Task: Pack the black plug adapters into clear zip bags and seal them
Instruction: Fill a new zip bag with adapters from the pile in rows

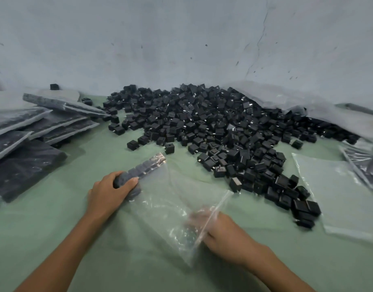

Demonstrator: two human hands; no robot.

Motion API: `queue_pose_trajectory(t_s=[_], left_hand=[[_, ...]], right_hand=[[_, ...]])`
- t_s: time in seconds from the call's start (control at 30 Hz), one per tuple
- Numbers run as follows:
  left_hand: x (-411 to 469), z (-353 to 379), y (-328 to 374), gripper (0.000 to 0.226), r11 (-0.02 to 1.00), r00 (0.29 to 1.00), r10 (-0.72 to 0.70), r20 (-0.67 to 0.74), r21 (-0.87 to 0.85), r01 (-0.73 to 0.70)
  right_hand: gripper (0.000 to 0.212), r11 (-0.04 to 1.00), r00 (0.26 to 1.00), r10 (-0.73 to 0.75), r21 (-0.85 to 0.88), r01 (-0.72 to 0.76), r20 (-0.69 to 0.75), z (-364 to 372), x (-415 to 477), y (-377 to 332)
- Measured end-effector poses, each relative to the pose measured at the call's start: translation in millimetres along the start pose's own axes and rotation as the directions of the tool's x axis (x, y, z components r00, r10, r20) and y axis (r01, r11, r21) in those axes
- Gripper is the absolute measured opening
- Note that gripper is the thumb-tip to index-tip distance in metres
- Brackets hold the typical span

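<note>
A clear zip bag (171, 199) lies on the green table in front of me, its open mouth toward my right. Along its far left edge sits a row of black plug adapters (143, 168) inside the bag. My left hand (109, 192) grips the near end of that row through the plastic. My right hand (221, 230) is at the bag's mouth with its fingers inside the opening; they are blurred, and dark adapters show under the plastic there. A big heap of loose black adapters (213, 127) spreads across the middle and right.
Filled, sealed bags (33, 127) are stacked at the left. An empty clear bag (346, 192) lies flat at the right, with crumpled plastic sheeting (308, 102) behind the heap. A pale wall closes off the back.
</note>
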State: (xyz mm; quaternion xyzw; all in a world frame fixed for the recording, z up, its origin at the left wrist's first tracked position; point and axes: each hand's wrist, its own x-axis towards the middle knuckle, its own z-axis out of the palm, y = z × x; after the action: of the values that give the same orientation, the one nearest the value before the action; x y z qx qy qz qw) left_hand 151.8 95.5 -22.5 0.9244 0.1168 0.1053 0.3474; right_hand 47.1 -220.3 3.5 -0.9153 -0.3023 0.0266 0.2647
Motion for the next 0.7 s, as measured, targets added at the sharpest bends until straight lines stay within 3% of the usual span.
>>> queue_pose_trajectory(t_s=[0.07,0.13,0.2,0.27,0.33,0.4,0.5,0.6,0.7], left_hand=[[-0.2,0.9,-0.5,0.055,1.000,1.000,0.008,0.012,-0.006,-0.008],[-0.3,1.0,0.4,0.055,1.000,1.000,0.004,0.014,-0.006,-0.004],[-0.8,0.8,0.8,0.054,1.000,1.000,0.005,0.015,0.002,-0.005],[-1.2,-0.2,1.3,0.054,1.000,1.000,0.008,0.023,-0.001,-0.008],[-1.5,-1.2,2.2,0.054,1.000,1.000,0.003,0.031,-0.010,-0.003],[-1.3,-1.7,3.0,0.051,1.000,0.999,0.001,0.035,-0.012,0.000],[-1.7,-2.8,3.7,0.050,1.000,0.999,-0.010,0.031,-0.011,0.010],[-2.3,-3.5,4.9,0.050,1.000,0.999,-0.011,0.032,-0.006,0.011],[-3.7,-4.7,6.8,0.054,1.000,0.999,-0.009,0.038,-0.016,0.009]], right_hand=[[0.025,0.997,0.969,0.052,-0.040,-0.063,-0.243,-19.6,-22.5,17.4],[0.026,0.983,0.870,0.159,-0.010,-0.185,-0.467,-39.2,-31.9,39.0],[0.033,0.942,0.793,0.219,-0.090,-0.324,-0.568,-58.0,-20.5,59.8],[0.049,0.865,0.839,0.218,-0.300,-0.403,-0.498,-75.6,-3.8,77.5],[0.059,0.796,0.919,0.223,-0.484,-0.364,-0.325,-82.8,7.8,93.1],[0.056,0.771,0.951,0.222,-0.558,-0.307,-0.218,-83.4,14.6,103.2],[0.040,0.755,0.959,0.221,-0.591,-0.284,-0.177,-85.2,19.8,108.0],[0.032,0.816,0.945,0.276,-0.478,-0.326,-0.174,-91.6,9.4,101.1],[0.021,0.890,0.879,0.406,-0.108,-0.442,-0.252,-100.3,-18.5,79.5]])
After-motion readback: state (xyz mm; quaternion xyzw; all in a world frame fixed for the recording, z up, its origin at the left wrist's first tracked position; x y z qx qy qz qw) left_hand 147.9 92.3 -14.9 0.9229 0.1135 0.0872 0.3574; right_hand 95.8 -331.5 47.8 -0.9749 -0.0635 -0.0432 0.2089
